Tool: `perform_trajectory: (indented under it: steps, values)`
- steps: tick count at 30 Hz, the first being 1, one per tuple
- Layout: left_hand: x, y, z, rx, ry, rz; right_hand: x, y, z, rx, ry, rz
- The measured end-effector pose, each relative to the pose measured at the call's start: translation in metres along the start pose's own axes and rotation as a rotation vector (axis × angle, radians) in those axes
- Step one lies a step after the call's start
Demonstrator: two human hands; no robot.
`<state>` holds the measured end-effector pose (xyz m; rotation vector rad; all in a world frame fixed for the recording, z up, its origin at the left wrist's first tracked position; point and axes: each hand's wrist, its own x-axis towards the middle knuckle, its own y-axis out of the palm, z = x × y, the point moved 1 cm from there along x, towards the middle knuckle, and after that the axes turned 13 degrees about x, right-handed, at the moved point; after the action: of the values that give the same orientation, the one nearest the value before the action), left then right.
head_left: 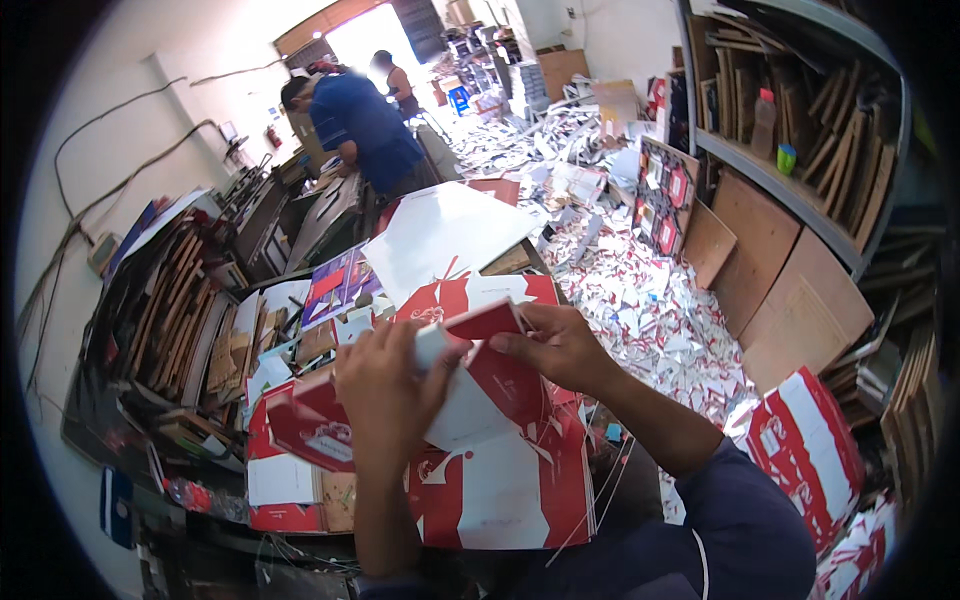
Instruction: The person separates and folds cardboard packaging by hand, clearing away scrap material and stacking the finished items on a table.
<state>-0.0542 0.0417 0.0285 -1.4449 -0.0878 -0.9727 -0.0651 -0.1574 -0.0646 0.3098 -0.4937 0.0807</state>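
Both hands hold a red and white printed card piece (484, 319) above the worktable. My left hand (385, 385) closes around a folded white part of it, fingers slightly blurred. My right hand (560, 346) pinches its red edge between thumb and fingers. Directly below lies a stack of red and white printed sheets (500, 495). By my left wrist is a red piece with white print (310, 432), partly hidden by the hand. A white-topped stack (282, 480) sits left of the sheets.
A large white sheet (450, 235) covers the table's far part. Paper scraps (640, 290) litter the floor to the right. Boards fill racks at left (165, 300) and a shelf (800, 190) at right. A person in blue (365, 130) bends over a far bench; another person (400, 85) is beyond.
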Motion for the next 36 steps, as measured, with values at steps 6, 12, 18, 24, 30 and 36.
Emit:
perform_trajectory:
  steps: [6, 12, 18, 24, 30, 36]
  values:
    - [0.014, 0.018, 0.007, -0.137, 0.067, -0.118, 0.013, -0.028, -0.012, 0.377, 0.114, 0.100]
    - [0.009, 0.024, 0.006, -0.130, 0.115, -0.188, 0.016, -0.040, -0.028, 0.517, 0.086, 0.198]
    - [0.004, 0.023, 0.005, -0.135, 0.090, -0.196, 0.006, -0.028, -0.008, 0.296, -0.031, 0.038]
    - [0.003, 0.014, 0.001, -0.116, 0.087, -0.140, -0.013, 0.003, -0.004, 0.102, -0.151, -0.271]
    - [0.016, -0.009, -0.035, -0.130, 0.153, -0.210, -0.015, 0.010, 0.005, -0.095, -0.475, -0.221]
    - [0.015, 0.006, -0.034, -0.099, 0.215, -0.186, -0.015, 0.021, -0.009, 0.221, -0.251, -0.295]
